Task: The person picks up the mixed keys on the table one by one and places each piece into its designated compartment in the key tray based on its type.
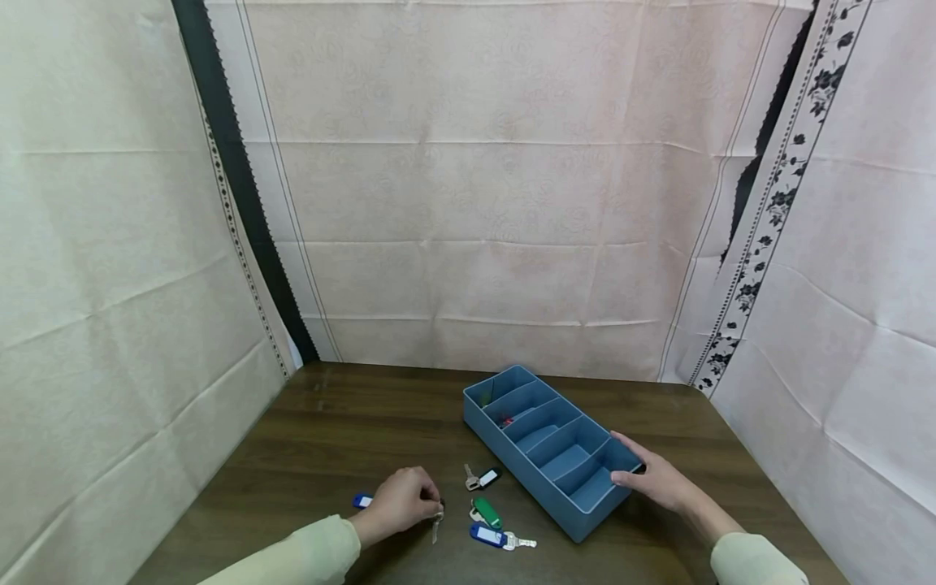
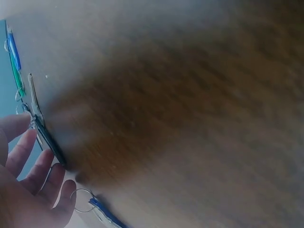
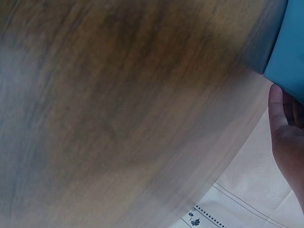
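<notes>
My left hand (image 1: 400, 504) pinches a key (image 1: 436, 528) by its ring end, close over the table. In the left wrist view a black key tag (image 2: 51, 142) hangs at those fingertips, beside the key's blade. My right hand (image 1: 658, 479) grips the near right corner of a blue compartment box (image 1: 522, 467), thumb over the rim and fingers along the outer side. Between hand and box lie a key with a black tag (image 1: 490, 478), one with a green tag (image 1: 486, 513) and one with a blue tag (image 1: 487, 535).
Another blue tag (image 1: 361, 500) lies left of my left hand, partly hidden by it. Small items, one of them red (image 1: 507, 422), sit in the box's far compartments. Pale cloth (image 1: 468, 203) hangs behind and on both sides of the brown wooden table (image 1: 329, 439).
</notes>
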A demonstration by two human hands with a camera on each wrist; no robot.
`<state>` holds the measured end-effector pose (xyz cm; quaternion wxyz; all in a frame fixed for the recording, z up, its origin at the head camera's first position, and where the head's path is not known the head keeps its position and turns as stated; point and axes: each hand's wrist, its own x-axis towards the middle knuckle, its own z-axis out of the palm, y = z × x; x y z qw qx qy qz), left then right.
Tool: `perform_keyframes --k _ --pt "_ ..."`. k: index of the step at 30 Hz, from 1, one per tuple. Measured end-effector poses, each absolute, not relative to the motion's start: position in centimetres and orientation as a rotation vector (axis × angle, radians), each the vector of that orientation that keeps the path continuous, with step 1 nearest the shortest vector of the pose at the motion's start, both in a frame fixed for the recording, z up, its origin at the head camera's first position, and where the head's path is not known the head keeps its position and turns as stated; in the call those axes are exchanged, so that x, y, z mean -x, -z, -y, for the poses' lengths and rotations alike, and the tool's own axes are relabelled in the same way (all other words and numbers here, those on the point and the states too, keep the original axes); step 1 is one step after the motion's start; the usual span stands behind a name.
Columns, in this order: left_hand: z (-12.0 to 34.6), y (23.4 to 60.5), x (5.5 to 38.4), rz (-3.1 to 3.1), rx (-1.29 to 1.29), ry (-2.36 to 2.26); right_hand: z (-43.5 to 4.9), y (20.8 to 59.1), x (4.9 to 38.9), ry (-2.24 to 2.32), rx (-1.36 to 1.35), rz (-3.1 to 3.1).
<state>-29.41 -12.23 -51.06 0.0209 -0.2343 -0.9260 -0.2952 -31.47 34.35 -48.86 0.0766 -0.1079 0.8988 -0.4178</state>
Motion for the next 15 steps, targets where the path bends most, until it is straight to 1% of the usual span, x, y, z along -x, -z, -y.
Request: perform_keyframes --k 6,15 --pt "12.17 51.22 29.50 2.871 0.726 0.841 -34.47 49.06 31.66 1.246 0.315 -2.698" --pt "12.12 50.93 29.81 2.852 0.743 0.848 -34.55 49.09 31.74 1.249 0.324 -2.691"
